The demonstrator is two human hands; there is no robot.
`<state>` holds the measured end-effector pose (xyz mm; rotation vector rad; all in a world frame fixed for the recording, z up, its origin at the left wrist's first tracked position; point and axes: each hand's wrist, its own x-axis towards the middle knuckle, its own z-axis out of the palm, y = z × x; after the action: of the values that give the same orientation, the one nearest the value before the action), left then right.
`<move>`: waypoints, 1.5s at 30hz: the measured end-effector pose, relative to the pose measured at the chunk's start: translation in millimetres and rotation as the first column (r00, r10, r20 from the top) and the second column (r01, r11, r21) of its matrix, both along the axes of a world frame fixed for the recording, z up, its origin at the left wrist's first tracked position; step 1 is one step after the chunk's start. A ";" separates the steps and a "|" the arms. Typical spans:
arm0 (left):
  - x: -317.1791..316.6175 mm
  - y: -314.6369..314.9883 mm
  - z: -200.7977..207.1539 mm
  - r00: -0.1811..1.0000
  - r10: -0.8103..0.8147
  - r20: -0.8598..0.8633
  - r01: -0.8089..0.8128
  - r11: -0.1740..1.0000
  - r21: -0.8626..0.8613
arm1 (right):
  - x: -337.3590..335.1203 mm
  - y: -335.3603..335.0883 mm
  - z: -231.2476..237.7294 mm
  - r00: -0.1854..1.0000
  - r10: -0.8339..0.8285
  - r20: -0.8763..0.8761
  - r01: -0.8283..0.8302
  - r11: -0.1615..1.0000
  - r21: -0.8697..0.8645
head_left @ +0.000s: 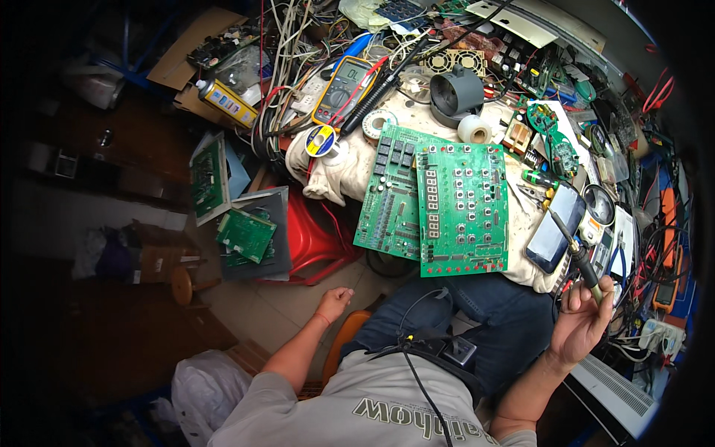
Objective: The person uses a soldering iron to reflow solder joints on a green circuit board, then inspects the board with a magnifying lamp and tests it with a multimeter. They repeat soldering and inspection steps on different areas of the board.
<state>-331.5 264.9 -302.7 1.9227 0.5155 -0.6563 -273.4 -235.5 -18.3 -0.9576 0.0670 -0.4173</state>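
Observation:
My right hand grips a soldering iron by its dark handle, its metal tip pointing up and left over a dark-screened phone. Away from the table, beside my leg, my left hand is closed in a loose fist with nothing visible in it. Two green circuit boards overlap on the cloth-covered table in front of me. The upper board carries digit displays and rows of push buttons. Partly beneath it, the other board has black relays along one side.
A yellow multimeter, solder spools and a dark grey cup-shaped part stand behind the boards. Tangled cables crowd the back left. A red stool and more boards are at the left. Tools and wires fill the right side.

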 end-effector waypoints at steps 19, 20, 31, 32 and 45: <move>10.2 -22.4 118.6 0.979 0.196 -0.051 -0.200 0.905 -0.375 | -5.0 31.4 6.0 0.991 0.056 0.120 -0.037 0.986 -0.160; 20.8 -34.3 146.0 0.970 0.241 -0.034 -0.225 0.837 -0.499 | -3.0 38.7 8.1 0.985 0.088 0.148 -0.054 0.974 -0.218; 51.0 -134.6 280.0 0.967 0.245 0.069 0.045 0.103 -0.994 | 33.5 143.7 25.9 0.840 0.483 0.247 -0.082 0.563 -0.822; 52.9 -135.2 281.5 0.967 0.250 0.052 0.042 0.045 -0.998 | 32.3 143.7 23.8 0.844 0.488 0.223 -0.089 0.538 -0.838; 95.6 -69.0 262.7 0.862 0.497 -0.097 -0.242 0.236 -0.941 | 35.2 77.8 38.1 0.888 0.376 0.263 0.137 0.328 -0.934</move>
<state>-235.9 195.9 -40.0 0.6415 0.2947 -0.2568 -238.2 -157.7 19.8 -2.0227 -0.7901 -0.5238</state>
